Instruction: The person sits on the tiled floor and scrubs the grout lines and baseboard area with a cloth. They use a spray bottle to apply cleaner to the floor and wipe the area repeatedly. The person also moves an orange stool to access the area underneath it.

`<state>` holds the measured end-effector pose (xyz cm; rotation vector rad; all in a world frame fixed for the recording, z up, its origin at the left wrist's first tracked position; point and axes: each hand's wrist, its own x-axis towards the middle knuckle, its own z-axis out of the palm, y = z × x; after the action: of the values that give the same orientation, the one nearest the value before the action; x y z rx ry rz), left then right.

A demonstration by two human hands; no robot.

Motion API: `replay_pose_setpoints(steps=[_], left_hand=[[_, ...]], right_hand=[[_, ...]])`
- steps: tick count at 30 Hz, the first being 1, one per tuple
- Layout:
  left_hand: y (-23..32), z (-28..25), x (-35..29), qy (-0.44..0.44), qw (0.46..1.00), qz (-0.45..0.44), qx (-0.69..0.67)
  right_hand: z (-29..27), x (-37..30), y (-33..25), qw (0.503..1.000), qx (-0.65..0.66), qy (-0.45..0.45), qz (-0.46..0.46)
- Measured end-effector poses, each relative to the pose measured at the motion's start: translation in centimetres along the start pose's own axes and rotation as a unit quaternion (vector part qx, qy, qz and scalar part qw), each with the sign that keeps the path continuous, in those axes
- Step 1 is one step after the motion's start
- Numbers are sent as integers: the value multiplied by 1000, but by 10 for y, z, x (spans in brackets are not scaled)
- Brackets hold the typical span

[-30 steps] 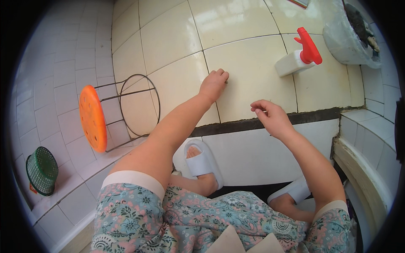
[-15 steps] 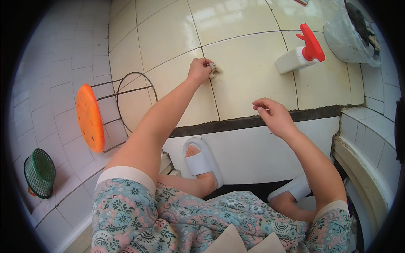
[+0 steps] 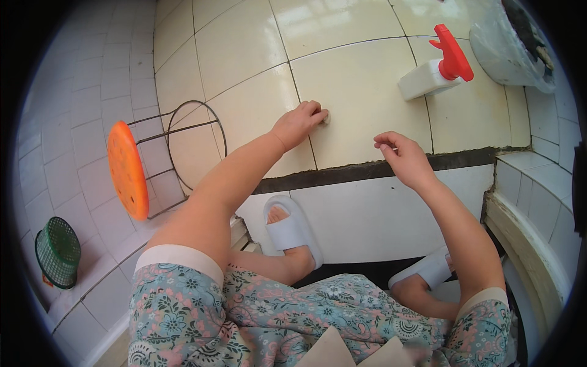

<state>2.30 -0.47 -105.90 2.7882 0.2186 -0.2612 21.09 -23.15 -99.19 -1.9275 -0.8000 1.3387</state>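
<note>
My left hand (image 3: 301, 125) is closed over a small crumpled whitish wad (image 3: 326, 117), tissue or rag, at the cream tiled floor. Most of the wad is hidden under the fingers. To its right, my right hand (image 3: 406, 160) hovers near the dark front edge of the tiles, fingers loosely bent and apart, holding nothing. Beyond my right hand, a white spray bottle (image 3: 422, 81) with a red trigger head (image 3: 454, 54) stands on the tiles.
An orange-seated stool (image 3: 128, 171) with black metal legs lies on its side at left. A green mesh basket (image 3: 58, 252) sits at the lower left. At the upper right is a bag-lined bin (image 3: 498, 52). My slippered feet (image 3: 292, 229) are below the ledge.
My left hand has moved right and nearer to me with the wad, which is now mostly covered. My right hand has shifted slightly right, its fingers a little more curled.
</note>
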Motion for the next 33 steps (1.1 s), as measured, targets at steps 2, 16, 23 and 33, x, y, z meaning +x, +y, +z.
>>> replay_pose_setpoints(steps=[2,16,23,33], left_hand=[[-1,-8,-9,-41,996,76,23],[49,13,-35,-131,969,211,8],[78,29,-22,-94,969,225,-30],[82,18,33,59,969,-26,-238]], right_hand=[[-6,2,6,1000,-4,13,-2],[-38,4,33,996,-56,61,10],[-38,7,40,996,-72,51,30],[-55,-5,55,988,-124,81,50]])
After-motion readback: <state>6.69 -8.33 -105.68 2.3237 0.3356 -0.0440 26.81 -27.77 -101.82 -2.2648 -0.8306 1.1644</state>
